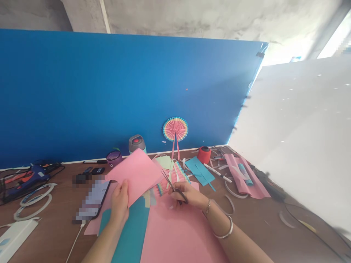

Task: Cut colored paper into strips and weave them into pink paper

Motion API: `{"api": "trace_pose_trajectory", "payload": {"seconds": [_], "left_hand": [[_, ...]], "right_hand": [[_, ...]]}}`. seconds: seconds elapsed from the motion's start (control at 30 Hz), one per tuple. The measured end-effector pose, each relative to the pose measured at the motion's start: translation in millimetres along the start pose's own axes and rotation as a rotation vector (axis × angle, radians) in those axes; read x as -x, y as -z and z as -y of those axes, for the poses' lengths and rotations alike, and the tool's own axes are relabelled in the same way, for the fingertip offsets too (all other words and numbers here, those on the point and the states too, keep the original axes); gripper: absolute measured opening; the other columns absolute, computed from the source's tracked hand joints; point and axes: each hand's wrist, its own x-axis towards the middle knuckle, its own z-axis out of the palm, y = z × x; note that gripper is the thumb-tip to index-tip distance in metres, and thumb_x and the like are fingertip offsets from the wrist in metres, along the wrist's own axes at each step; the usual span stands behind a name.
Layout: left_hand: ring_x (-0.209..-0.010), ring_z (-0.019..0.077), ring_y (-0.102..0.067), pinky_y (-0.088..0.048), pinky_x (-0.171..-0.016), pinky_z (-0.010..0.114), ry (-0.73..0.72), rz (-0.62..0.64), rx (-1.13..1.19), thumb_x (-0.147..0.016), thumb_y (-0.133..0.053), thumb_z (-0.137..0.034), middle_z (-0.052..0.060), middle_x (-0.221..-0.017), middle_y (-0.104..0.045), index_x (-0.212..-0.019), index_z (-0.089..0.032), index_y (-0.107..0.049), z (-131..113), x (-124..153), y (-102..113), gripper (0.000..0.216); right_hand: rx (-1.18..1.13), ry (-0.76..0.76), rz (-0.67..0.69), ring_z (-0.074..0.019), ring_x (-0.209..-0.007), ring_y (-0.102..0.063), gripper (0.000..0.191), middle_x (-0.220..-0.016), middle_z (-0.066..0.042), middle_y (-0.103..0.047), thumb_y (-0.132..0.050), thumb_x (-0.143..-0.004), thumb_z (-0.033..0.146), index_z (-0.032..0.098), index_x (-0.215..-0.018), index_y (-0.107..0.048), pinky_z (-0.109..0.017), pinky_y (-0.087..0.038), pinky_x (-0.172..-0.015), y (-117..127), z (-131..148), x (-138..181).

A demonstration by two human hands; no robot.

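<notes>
We note a brown table (55,226) strewn with paper, backed by a blue partition (109,95). The left hand (120,204) pinches the pink sheet (137,173) at its near edge, thumb on top, and holds it tilted up. The right hand (189,197) is curled closed through the scissors (172,186). Their blades are parted, tips just beside the sheet's right edge.

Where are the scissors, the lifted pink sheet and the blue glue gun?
scissors (168,180), head view, on the blades.
pink sheet (135,171), head view, on its lifted middle.
glue gun (32,178), head view, on its blue body.
</notes>
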Motion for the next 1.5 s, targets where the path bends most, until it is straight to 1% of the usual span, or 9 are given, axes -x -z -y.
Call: {"api": "trace_pose_trajectory", "payload": {"seconds": [0.13,0.27,0.33,0.47,0.7,0.93,1.17,1.37,1.5], "left_hand": [[-0.068,0.0189,-0.059,-0.048,-0.064,0.031,0.019,0.035,0.011,-0.069,-0.058,-0.055,0.0,-0.063,-0.06,-0.077,-0.017,-0.061,-0.9,0.3,0.9,0.038],[-0.07,0.0197,-0.059,-0.048,-0.065,0.031,-0.01,-0.002,-0.012,-0.07,-0.058,-0.055,0.001,-0.065,-0.061,-0.08,-0.017,-0.062,-1.0,1.0,1.5,0.04],[-0.072,0.0201,-0.059,-0.047,-0.065,0.03,-0.021,-0.001,-0.023,-0.07,-0.057,-0.056,0.002,-0.069,-0.063,-0.082,-0.016,-0.063,-0.4,1.5,1.8,0.042],[-0.076,0.0208,-0.059,-0.047,-0.065,0.03,-0.03,0.029,-0.025,-0.072,-0.056,-0.057,0.004,-0.08,-0.066,-0.088,-0.017,-0.063,1.7,1.4,2.4,0.044],[-0.084,0.0222,-0.059,-0.046,-0.069,0.031,-0.027,0.038,-0.064,-0.075,-0.053,-0.055,0.005,-0.086,-0.065,-0.094,-0.016,-0.062,4.4,-2.4,3.5,0.044],[-0.081,0.0223,-0.059,-0.045,-0.067,0.031,-0.06,0.032,-0.077,-0.074,-0.054,-0.056,0.005,-0.083,-0.065,-0.091,-0.016,-0.062,6.3,-2.4,4.1,0.044],[-0.074,0.0215,-0.058,-0.043,-0.063,0.029,-0.057,0.006,-0.093,-0.072,-0.055,-0.057,0.003,-0.078,-0.065,-0.081,-0.017,-0.062,3.4,-1.8,4.1,0.041],[-0.074,0.0211,-0.057,-0.043,-0.062,0.03,-0.034,0.027,-0.114,-0.075,-0.052,-0.056,0.002,-0.075,-0.063,-0.085,-0.018,-0.061,2.2,-0.7,4.2,0.04],[-0.074,0.021,-0.057,-0.043,-0.063,0.029,-0.056,0.023,-0.107,-0.074,-0.053,-0.056,0.002,-0.076,-0.064,-0.083,-0.018,-0.062,4.2,-1.8,4.7,0.04]], "right_hand": [[-0.023,0.009,0.031,-0.0099,-0.05,-0.056,0.025,-0.058,-0.001,-0.065,-0.062,-0.074,0.037,0.015,-0.082,-0.056,-0.018,-0.037,-0.045,-1.3,-0.2,0.6],[-0.036,0.006,0.038,-0.0102,-0.05,-0.058,0.023,-0.059,-0.001,-0.066,-0.062,-0.074,0.036,0.015,-0.083,-0.055,-0.018,-0.036,-0.045,-2.1,-0.2,0.9],[-0.038,0.004,0.04,-0.0104,-0.051,-0.058,0.023,-0.058,-0.001,-0.066,-0.062,-0.074,0.036,0.015,-0.083,-0.055,-0.018,-0.037,-0.045,-2.1,-0.6,0.8],[-0.043,-0.008,0.041,-0.0108,-0.049,-0.058,0.025,-0.058,-0.001,-0.066,-0.063,-0.073,0.037,0.015,-0.083,-0.055,-0.019,-0.039,-0.045,-1.6,-2.2,0.3],[-0.043,-0.018,0.03,-0.0103,-0.046,-0.057,0.03,-0.058,-0.001,-0.066,-0.065,-0.071,0.04,0.014,-0.082,-0.055,-0.018,-0.039,-0.042,-0.6,-3.9,-0.6],[-0.025,0.0,0.02,-0.0095,-0.045,-0.056,0.029,-0.056,-0.001,-0.065,-0.066,-0.071,0.04,0.014,-0.08,-0.058,-0.018,-0.039,-0.042,-0.6,-2.5,0.2],[-0.027,-0.018,0.024,-0.0101,-0.045,-0.057,0.031,-0.057,-0.002,-0.065,-0.066,-0.071,0.042,0.014,-0.08,-0.057,-0.018,-0.039,-0.041,-0.7,-3.2,-0.3],[-0.014,-0.023,0.016,-0.0096,-0.044,-0.057,0.031,-0.057,-0.002,-0.066,-0.065,-0.072,0.043,0.014,-0.079,-0.056,-0.017,-0.038,-0.04,-0.6,-5.0,-0.8],[-0.006,-0.027,0.022,-0.0104,-0.044,-0.058,0.033,-0.057,-0.001,-0.066,-0.064,-0.072,0.045,0.014,-0.081,-0.056,-0.017,-0.038,-0.039,-0.1,-6.0,-0.9]]}}
